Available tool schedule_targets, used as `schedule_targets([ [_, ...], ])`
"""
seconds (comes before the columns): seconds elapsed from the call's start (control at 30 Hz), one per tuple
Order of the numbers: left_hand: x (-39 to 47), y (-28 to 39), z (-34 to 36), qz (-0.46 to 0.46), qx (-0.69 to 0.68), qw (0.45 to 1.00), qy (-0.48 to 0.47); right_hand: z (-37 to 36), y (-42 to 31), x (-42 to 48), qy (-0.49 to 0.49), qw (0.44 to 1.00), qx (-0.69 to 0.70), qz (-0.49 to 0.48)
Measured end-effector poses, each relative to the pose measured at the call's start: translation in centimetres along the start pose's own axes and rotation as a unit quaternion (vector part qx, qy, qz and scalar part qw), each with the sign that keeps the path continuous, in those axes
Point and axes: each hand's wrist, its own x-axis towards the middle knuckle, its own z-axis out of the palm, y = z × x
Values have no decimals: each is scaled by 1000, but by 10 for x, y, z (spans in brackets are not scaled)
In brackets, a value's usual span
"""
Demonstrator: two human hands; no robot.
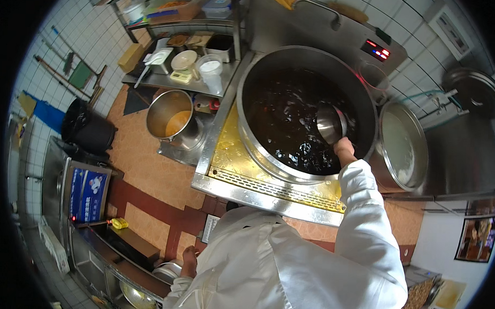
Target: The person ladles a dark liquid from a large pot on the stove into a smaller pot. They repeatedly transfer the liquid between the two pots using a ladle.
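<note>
A very large metal pot [264, 165] of dark brown liquid stands on a steel cooking station with a wet yellow top. Inside the pot, my right hand [344, 149] grips a metal ladle or bowl-shaped scoop [331, 124] that is tilted at the liquid's surface; its handle is hidden by my fingers. My left hand [190, 256] hangs low beside my white coat, at the left, near some round metal lids or pans [168, 270]. Its fingers look loosely curled, and I see nothing held in it.
Right of the pot stands a tall steel pot [422, 160] with pale liquid. At the left, a steel stockpot [152, 120] holds orange liquid, below a shelf [192, 84] with containers and a scale. A black bin [89, 128] and a counter with a yellow bottle [119, 223] lie farther left.
</note>
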Motion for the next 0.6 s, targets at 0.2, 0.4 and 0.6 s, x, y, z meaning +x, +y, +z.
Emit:
schedule_targets([
  [0.2,-85,-32,-8,44,148,988,-6,140,-20,53,-232,972,6,-33],
  [0.4,-127,-69,0,-107,85,988,65,124,-119,-47,-386,856,343,19],
  [0.6,-120,-55,-2,-118,69,988,73,143,-148,-21,-405,801,438,51],
])
